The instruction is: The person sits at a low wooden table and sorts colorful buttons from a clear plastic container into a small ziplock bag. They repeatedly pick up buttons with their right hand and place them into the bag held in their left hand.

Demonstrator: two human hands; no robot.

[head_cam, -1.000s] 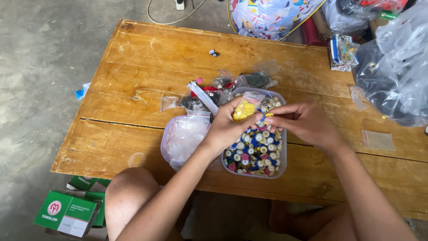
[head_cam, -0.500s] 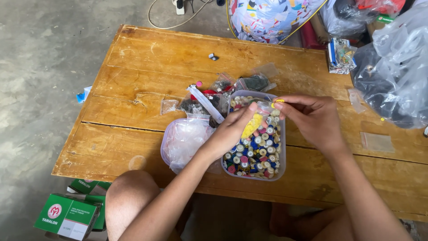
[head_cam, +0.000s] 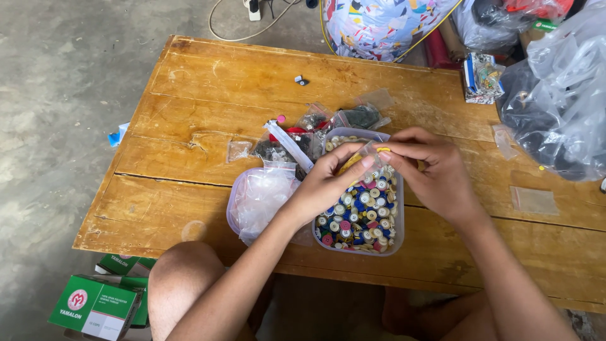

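A clear plastic tub point(head_cam: 390, 243) full of several coloured buttons stands near the front of the wooden table point(head_cam: 208, 82). Above it my left hand point(head_cam: 328, 186) and my right hand point(head_cam: 429, 170) pinch a small clear plastic bag point(head_cam: 363, 156) between them, with yellow buttons showing inside. A single yellow button sits at my right fingertips. Just left of the tub lies its clear lid point(head_cam: 255, 199), holding crumpled clear bags.
Small bags of dark and red buttons point(head_cam: 303, 129) lie behind the tub. An empty clear bag point(head_cam: 533, 201) rests at the right. Large plastic sacks point(head_cam: 562, 95) crowd the right edge, a patterned bag point(head_cam: 379, 22) the far edge. Green boxes point(head_cam: 95, 309) sit on the floor by my knee.
Both hands have lifted slightly and drawn together over the tub's far end. The small bag with yellow buttons moved from my left hand's grip to between both hands.
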